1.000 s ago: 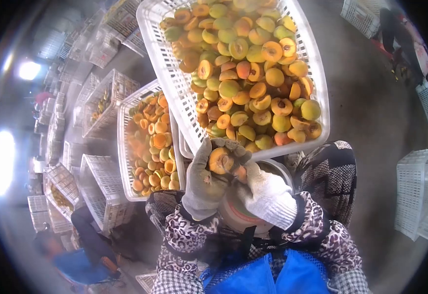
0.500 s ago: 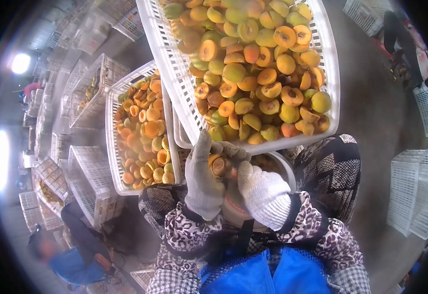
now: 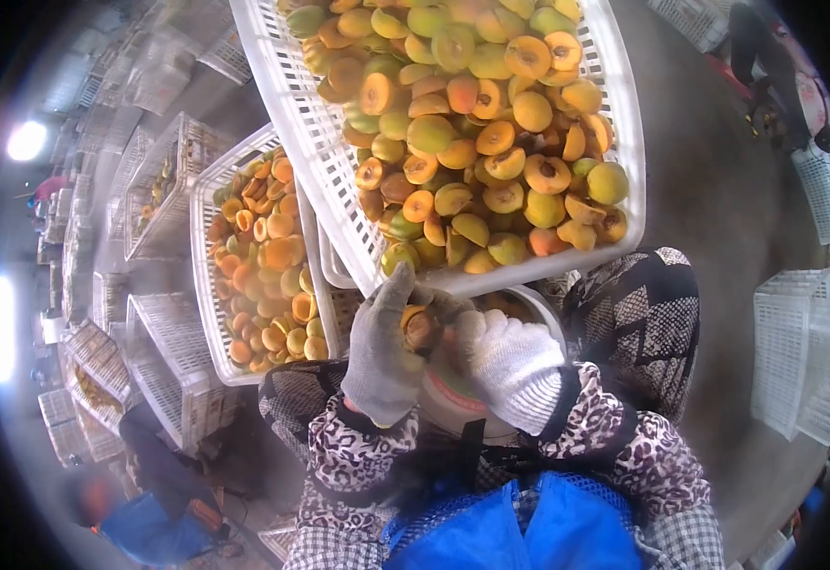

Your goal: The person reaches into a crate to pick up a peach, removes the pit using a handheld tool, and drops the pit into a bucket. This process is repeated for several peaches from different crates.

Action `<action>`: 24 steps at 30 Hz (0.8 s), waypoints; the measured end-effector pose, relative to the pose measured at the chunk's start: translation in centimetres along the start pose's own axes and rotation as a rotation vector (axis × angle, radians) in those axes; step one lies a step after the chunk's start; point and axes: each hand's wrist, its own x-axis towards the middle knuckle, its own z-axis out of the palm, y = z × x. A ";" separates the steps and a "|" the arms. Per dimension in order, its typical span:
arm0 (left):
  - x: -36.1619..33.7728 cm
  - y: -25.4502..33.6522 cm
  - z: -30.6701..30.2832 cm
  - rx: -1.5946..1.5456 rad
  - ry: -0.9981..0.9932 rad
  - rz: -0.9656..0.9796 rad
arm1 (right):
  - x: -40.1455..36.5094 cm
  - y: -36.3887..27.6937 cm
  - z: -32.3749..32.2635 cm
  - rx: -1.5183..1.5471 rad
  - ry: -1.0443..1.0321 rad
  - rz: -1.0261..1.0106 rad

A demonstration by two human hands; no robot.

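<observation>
The fruit (image 3: 420, 328) sits between the thumb and curled fingers of the gloved left hand (image 3: 381, 359), its cut face partly showing on the side toward the right hand (image 3: 517, 369). The left hand is closed around it. The right hand, also gloved, is bent in close beside the fruit, over the bucket (image 3: 550, 313); its fingertips are hidden, so whether it grips anything cannot be told. A small orange patch between the hands may be more fruit flesh, but it is blurred. The top of the near crate (image 3: 548, 270), full of halves, is cut off; the side crate (image 3: 204, 275) is partly covered by it.
</observation>
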 end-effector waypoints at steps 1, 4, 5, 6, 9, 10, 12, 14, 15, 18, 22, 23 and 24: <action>0.0 -0.3 -0.1 0.064 -0.035 0.066 | 0.0 0.3 0.4 -0.003 -0.003 0.004; -0.2 -0.2 -0.1 0.195 -0.112 0.197 | 0.2 0.5 1.6 0.106 -0.046 0.024; -0.3 0.4 0.2 -0.081 -0.075 -0.099 | 0.5 0.3 1.5 0.180 -0.179 0.097; -0.3 1.0 0.5 -0.356 -0.034 -0.394 | 0.6 0.1 1.2 0.253 -0.312 0.169; 0.4 1.9 1.2 -0.720 0.126 -0.600 | 0.0 -0.4 0.7 0.503 -0.283 0.186; 0.3 1.9 1.5 -0.715 0.125 -0.602 | -0.1 -0.4 0.1 0.509 -0.283 0.186; 0.2 1.9 1.9 -0.717 0.144 -0.527 | -0.1 0.1 -1.8 1.055 -0.506 0.305; 0.2 2.0 2.0 -0.736 0.180 -0.529 | 0.0 0.4 -1.4 1.165 -0.644 0.367; 0.1 2.0 2.1 -0.757 0.213 -0.533 | -0.1 0.1 -0.2 1.005 -0.463 0.296; 0.3 1.9 2.6 -0.743 0.227 -0.496 | -0.3 0.5 0.1 0.993 -0.380 0.267; 0.3 0.2 3.2 -0.643 0.197 -0.525 | 0.4 1.6 -2.1 1.325 -0.754 0.369; 0.3 0.1 3.5 -0.683 0.219 -0.484 | 0.1 0.9 -2.5 1.177 -0.614 0.373; 0.2 0.1 3.8 -0.722 0.243 -0.443 | -0.1 0.8 -1.4 1.177 -0.611 0.374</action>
